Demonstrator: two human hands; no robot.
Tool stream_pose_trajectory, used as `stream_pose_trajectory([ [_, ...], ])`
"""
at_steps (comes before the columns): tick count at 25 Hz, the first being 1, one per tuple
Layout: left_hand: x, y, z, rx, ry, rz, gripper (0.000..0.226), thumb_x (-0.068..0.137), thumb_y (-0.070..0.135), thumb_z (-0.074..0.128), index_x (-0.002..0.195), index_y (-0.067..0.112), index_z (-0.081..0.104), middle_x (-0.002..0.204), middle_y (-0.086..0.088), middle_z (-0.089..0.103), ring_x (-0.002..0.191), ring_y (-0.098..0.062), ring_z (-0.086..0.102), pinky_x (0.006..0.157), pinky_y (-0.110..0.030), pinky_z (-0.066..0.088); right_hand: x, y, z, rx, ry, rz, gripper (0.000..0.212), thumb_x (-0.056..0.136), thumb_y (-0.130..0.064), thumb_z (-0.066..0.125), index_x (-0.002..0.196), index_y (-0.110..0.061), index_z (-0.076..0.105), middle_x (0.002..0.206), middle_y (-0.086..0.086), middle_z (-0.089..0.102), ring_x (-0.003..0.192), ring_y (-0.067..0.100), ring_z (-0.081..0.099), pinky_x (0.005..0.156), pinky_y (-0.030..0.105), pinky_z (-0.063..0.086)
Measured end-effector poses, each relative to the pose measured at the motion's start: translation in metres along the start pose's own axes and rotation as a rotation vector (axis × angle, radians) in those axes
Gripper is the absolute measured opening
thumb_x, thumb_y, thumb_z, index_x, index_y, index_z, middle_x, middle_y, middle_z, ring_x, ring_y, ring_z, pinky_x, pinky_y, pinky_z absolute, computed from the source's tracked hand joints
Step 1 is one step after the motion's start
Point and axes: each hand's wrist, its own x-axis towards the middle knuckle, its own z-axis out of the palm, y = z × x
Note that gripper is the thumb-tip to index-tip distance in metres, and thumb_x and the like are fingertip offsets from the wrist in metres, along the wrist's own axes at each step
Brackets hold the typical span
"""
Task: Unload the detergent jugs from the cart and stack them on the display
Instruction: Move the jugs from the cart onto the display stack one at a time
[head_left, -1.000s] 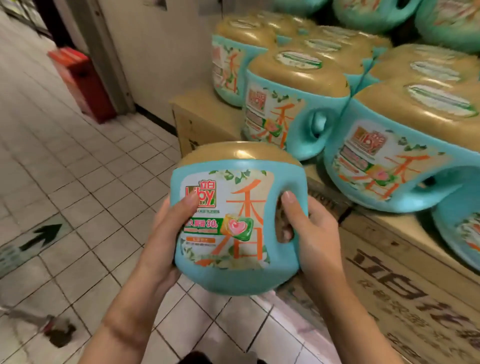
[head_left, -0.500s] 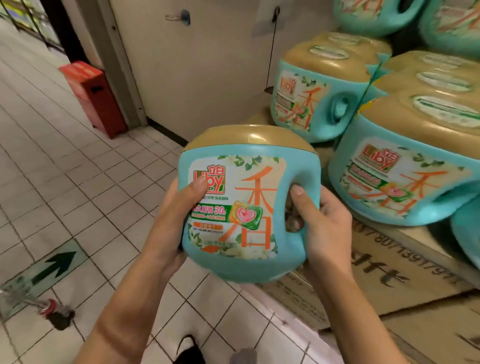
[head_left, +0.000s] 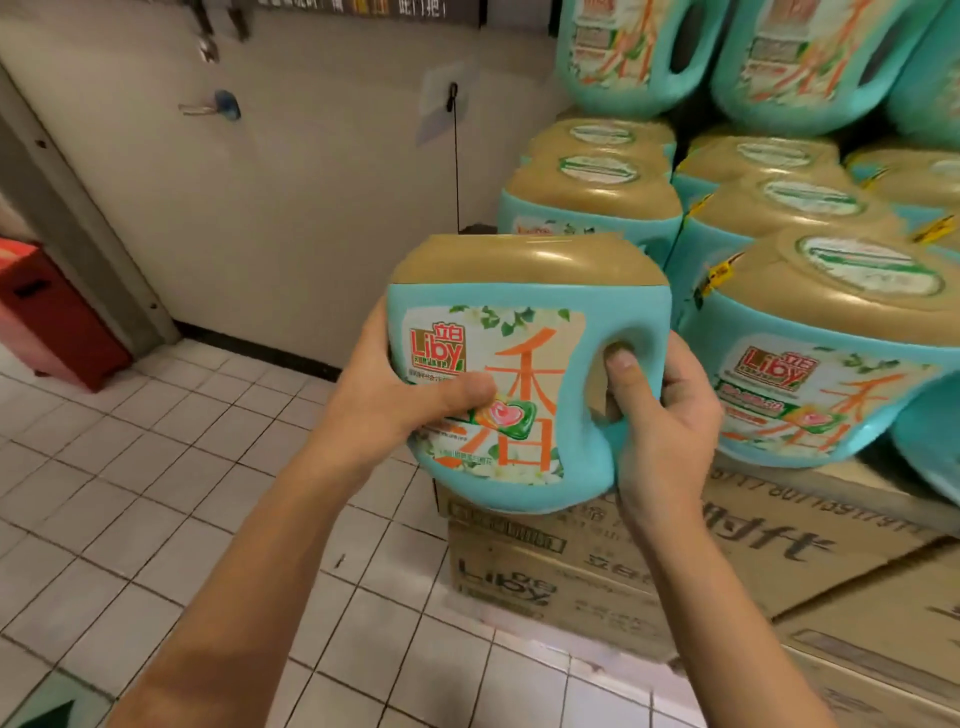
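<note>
The right thumb is hooked into the handle opening of the held detergent jug, and the rest of the right hand wraps the handle edge and lower right corner. The left hand clamps the opposite side, thumb pressed flat across the label. Both hands are clenched on the jug, which hangs upright at centre frame, above the tiled floor and the front edge of the cardboard cartons at lower right.

Against the frame a second ago, the jug sits higher and further right in the picture, now just beside the front stacked jug at right, its gold lid level with that row's lids. The red bin has slid to the left edge. That suggests the carry is nearly over and placement comes next; the open spot looks to be at the row's left end.
</note>
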Motion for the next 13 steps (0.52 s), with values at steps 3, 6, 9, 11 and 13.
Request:
stream_pose_trajectory([
  [3, 0.028, -0.008, 0.007, -0.043, -0.001, 0.093, 0.083, 0.035, 0.043, 0.097, 0.108, 0.032, 0.060, 0.102, 0.002, 0.075, 0.092, -0.020, 0.073, 0.065, -0.028, 0.059, 0.018, -0.003, -0.009, -0.162, -0.051, -0.048, 0.019, 0.089, -0.015, 0.058, 0.108, -0.017, 0.062, 0.089, -0.014, 0.067, 0.083, 0.004, 0.062, 0.073, 0.022, 0.049],
  [6, 0.046, -0.021, 0.013, -0.069, 0.003, 0.112, 0.095, 0.033, 0.038, 0.099, 0.118, 0.027, 0.057, 0.105, 0.001, 0.073, 0.097, -0.021, 0.072, 0.067, -0.030, 0.060, 0.018, -0.004, -0.023, -0.471, -0.068, -0.054, 0.038, 0.092, -0.011, 0.060, 0.129, -0.015, 0.055, 0.116, -0.005, 0.065, 0.108, 0.011, 0.061, 0.092, 0.034, 0.051],
  [9, 0.061, -0.029, 0.017, -0.056, 0.018, 0.116, 0.107, 0.034, 0.038, 0.099, 0.129, 0.021, 0.051, 0.109, 0.002, 0.072, 0.101, -0.021, 0.071, 0.068, -0.030, 0.060, 0.010, -0.008, -0.040, -0.709, 0.034, -0.252, 0.038, 0.090, -0.011, 0.061, 0.128, -0.006, 0.057, 0.124, 0.000, 0.061, 0.114, 0.012, 0.058, 0.100, 0.027, 0.047],
  [11, 0.069, -0.031, 0.020, -0.042, 0.009, 0.135, 0.110, 0.035, 0.039, 0.098, 0.132, 0.024, 0.048, 0.111, 0.004, 0.071, 0.101, -0.018, 0.070, 0.067, -0.029, 0.060, 0.007, -0.013, -0.053, -0.799, 0.116, -0.422, 0.033, 0.086, -0.008, 0.062, 0.117, 0.001, 0.062, 0.113, 0.002, 0.062, 0.105, 0.013, 0.059, 0.095, 0.016, 0.044],
  [13, 0.075, -0.032, 0.025, -0.029, -0.003, 0.155, 0.106, 0.037, 0.036, 0.097, 0.131, 0.034, 0.048, 0.112, 0.010, 0.070, 0.102, -0.013, 0.070, 0.067, -0.026, 0.059, 0.007, -0.017, -0.070, -0.858, 0.241, -0.522, 0.030, 0.085, -0.006, 0.064, 0.113, 0.005, 0.061, 0.107, 0.006, 0.060, 0.099, 0.019, 0.057, 0.094, 0.021, 0.044],
])
